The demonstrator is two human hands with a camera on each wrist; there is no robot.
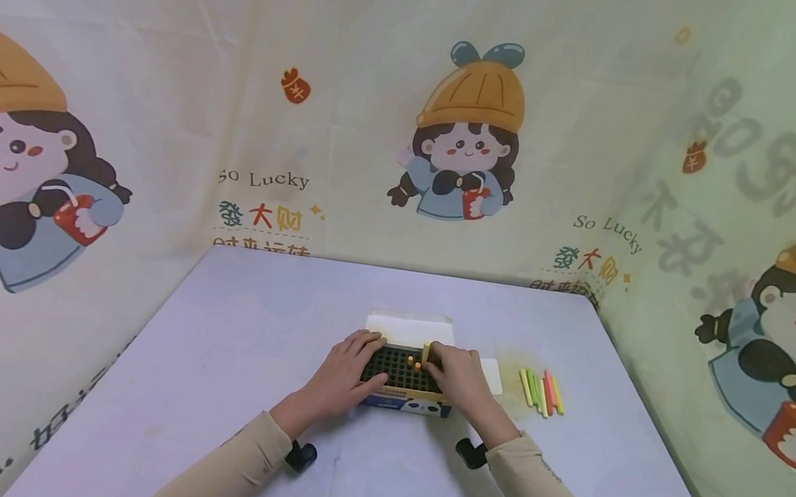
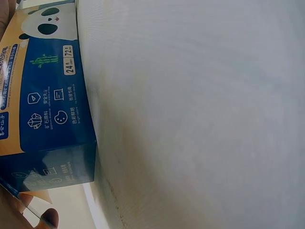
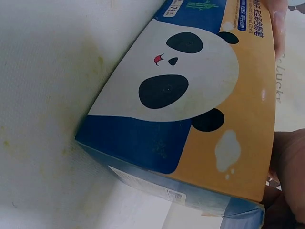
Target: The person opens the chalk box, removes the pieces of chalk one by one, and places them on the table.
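Note:
A blue and yellow chalk box (image 1: pixel 406 405) with a printed panda stands open on the table, its black holed insert (image 1: pixel 394 368) facing up. Two orange chalk sticks (image 1: pixel 418 366) poke out of the holes. My left hand (image 1: pixel 347 366) holds the box at its left end, thumb over the front edge and fingers toward the back. At the right side of the insert, my right hand (image 1: pixel 460 374) pinches a yellow chalk stick (image 1: pixel 425 352) upright; its lower end is hidden. The panda front (image 3: pixel 190 71) fills the right wrist view, where my right fingers (image 3: pixel 290 167) show partly.
Several yellow, green and pink chalk sticks (image 1: pixel 543 391) lie right of the box. The box's white lid flap (image 1: pixel 411 328) is folded back, and a side flap (image 1: pixel 492 375) sticks out right. Patterned cloth (image 1: pixel 352 118) hangs behind the white table (image 1: pixel 215 390).

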